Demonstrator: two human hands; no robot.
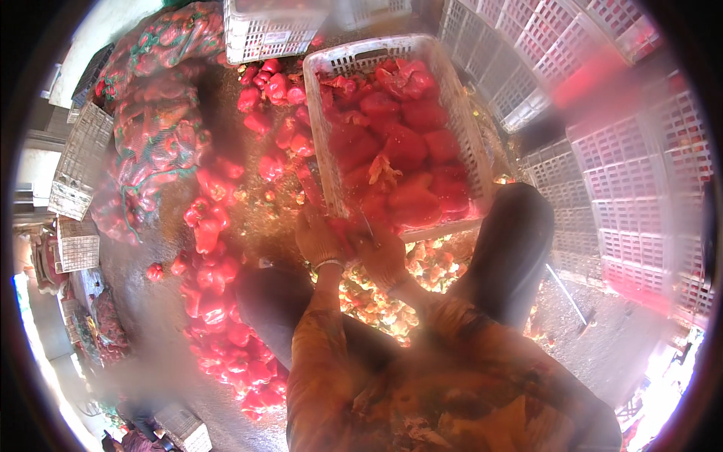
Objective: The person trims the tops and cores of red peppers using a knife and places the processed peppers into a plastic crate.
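Both hands are close together at the near left corner of a plastic crate [477, 164] filled with red bell peppers [398, 144]. My left hand [319, 237] is closed around a red pepper piece [340, 229], partly hidden by the fingers and blurred. My right hand [383, 257] grips a small knife, whose thin blade [367, 222] points up toward the crate. Both hands seem to wear knitted gloves. Beneath them, between my knees, lies a heap of pale pepper cores and scraps [378, 305].
Loose red peppers [214, 282] lie along the floor at my left. Mesh sacks of peppers [161, 130] stand beyond them. A white crate [277, 31] is at the far side, and stacked crates [627, 198] rise on the right. A thin rod [566, 294] lies near my right knee.
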